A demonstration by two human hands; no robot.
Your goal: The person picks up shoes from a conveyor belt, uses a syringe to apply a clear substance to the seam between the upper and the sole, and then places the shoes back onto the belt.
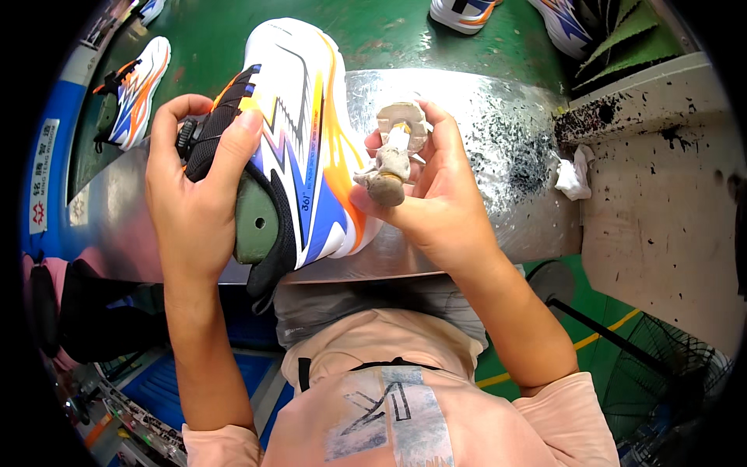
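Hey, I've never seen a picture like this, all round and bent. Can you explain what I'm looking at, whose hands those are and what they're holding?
This is one view from a wide fisheye camera worn on a person's head, looking down, so straight edges bend. Both bare hands are that person's own. The left hand grips a white sports shoe with blue and orange markings, fitted on a green form. The right hand holds a lumpy greyish eraser-like block in its fingers, right beside the shoe's sole edge. Below lies a shiny metal bench edge and a green belt carrying more shoes. A crumpled white rag sits to the right.
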